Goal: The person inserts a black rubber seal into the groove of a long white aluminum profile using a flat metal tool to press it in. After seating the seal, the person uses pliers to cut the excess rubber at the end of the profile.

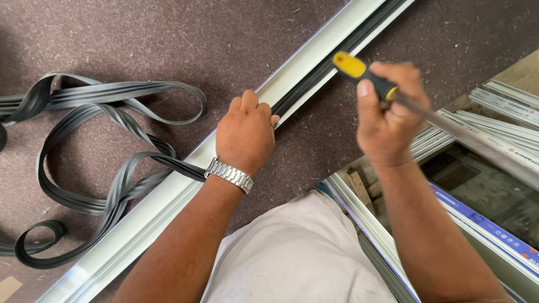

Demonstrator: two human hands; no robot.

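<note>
Pressing on the white aluminium profile (159, 200), the left hand (246, 137) is clenched over the black rubber strip (92, 151), so the strip under it is hidden. This profile runs diagonally over the brown felt worktable (475, 17) and both its ends are cut off. The right hand (388, 115) grasps a screwdriver (365, 75) with a yellow and black handle; its shaft is blurred. More profiles (520, 121) lie beyond the table's right edge.
</note>
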